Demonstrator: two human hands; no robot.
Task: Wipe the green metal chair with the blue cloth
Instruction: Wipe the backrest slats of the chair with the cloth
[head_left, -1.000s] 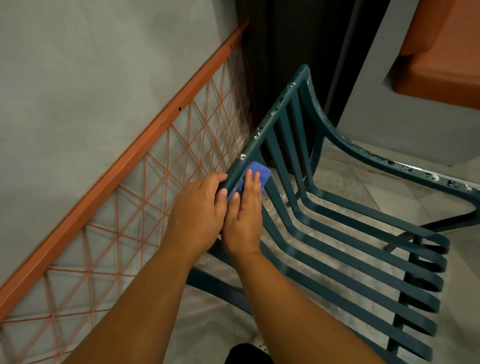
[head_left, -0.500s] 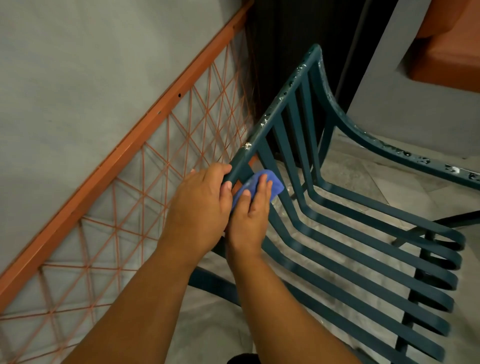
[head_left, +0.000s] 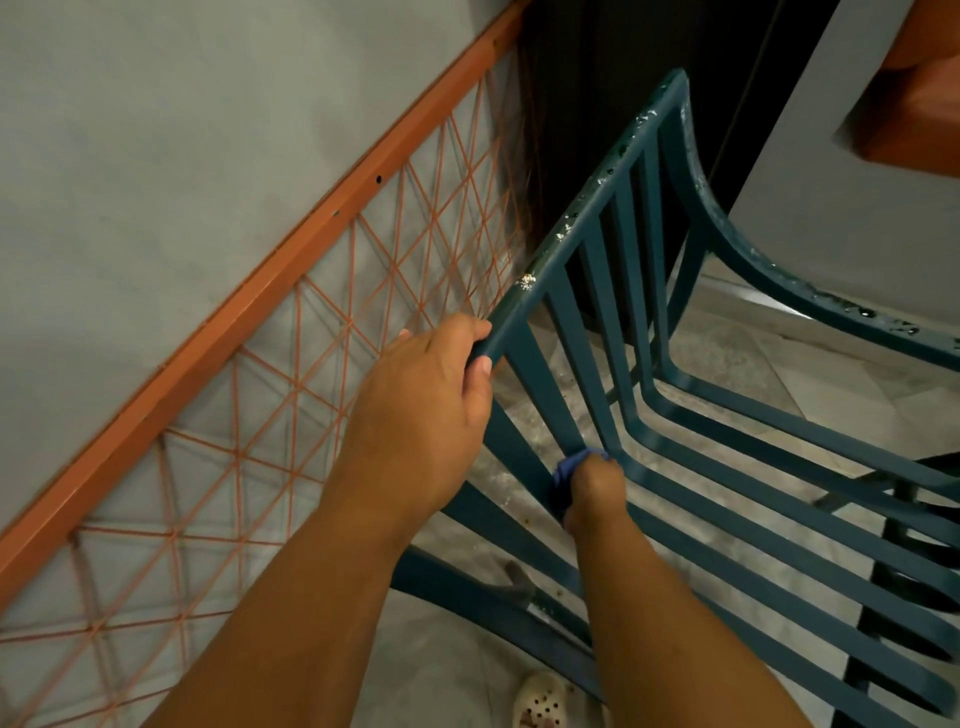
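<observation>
At the near left of the green slatted metal chair (head_left: 675, 395), I see the left hand (head_left: 421, 410) with fingers curled round the top rail; the right hand (head_left: 595, 491) clamps the crumpled blue cloth (head_left: 569, 467) low on a back slat; wiping is in progress; next, I judge, a stroke along the remaining slats and the speckled rail.

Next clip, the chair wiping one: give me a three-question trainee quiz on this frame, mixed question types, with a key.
1. True or false: the left hand grips the top rail of the green chair.
2. The blue cloth is at: A) the top rail, B) low on a back slat, C) the floor.
3. Fill in: the right hand holds the ____.

Key: 1 true; 2 B; 3 blue cloth.
</observation>
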